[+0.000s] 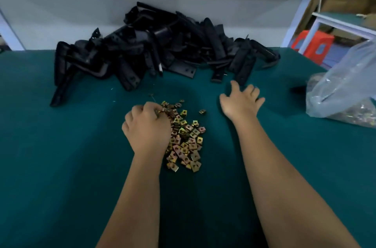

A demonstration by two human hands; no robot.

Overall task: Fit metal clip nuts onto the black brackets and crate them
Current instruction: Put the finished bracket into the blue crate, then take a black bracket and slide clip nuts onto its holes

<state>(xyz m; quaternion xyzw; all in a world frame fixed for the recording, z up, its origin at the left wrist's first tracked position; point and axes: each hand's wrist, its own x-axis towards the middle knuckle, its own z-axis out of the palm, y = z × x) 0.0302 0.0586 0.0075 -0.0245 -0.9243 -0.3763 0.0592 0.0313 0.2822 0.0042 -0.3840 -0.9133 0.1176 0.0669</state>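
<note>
A: Where's the free room on the green table (61, 166)?
B: Lots at the front, both sides of the arms. The back is full w/ the pile of black brackets (154, 48), pushed up near the grey wall (61, 14). The table's right edge runs slanted past the plastic bag (343, 87).

A: What's in the bag?
B: Small shiny metal bits at the bottom. Prob. more nuts, but too blurry to tell. It lies on the right, well apart from the hands.

A: And the clip nuts (187, 140)?
B: Loose in a little heap in the middle of the table, no box round them. One nut sits a bit apart, up and to the right.

A: Left hand (147, 127)?
B: On the heap's left side, fingers curled in, pinching some nuts at the top.

A: Right hand (242, 103)?
B: Fingers spread out, palm down, holding nothing. Its fingertips are just beside the nearest bracket in the pile.

A: Past the table?
B: A red stool (313, 44) and a white frame (343, 24), far right.
</note>
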